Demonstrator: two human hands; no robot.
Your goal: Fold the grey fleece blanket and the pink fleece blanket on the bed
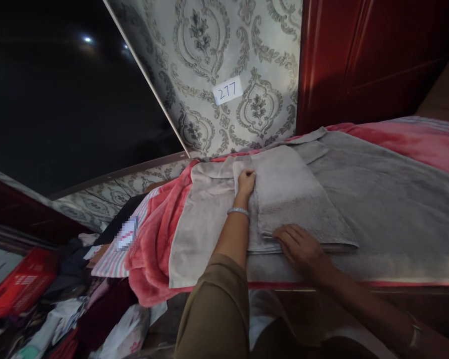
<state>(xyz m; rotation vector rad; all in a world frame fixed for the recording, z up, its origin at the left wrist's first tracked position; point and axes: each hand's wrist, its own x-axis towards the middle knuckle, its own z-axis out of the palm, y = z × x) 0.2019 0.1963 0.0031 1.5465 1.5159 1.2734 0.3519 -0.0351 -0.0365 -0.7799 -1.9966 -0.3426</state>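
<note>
A folded gray plush towel lies on a larger gray cloth, itself spread over a red blanket. The left hand (a pale bracelet circles its wrist) is at the towel's far left edge, fingers curled together; whether fabric is caught between them, I cannot tell. The right hand is clamped on the towel's near left corner, where layered edges show. Beyond, a paper card reading "277" is on the patterned wallpaper, beside a dark television screen.
</note>
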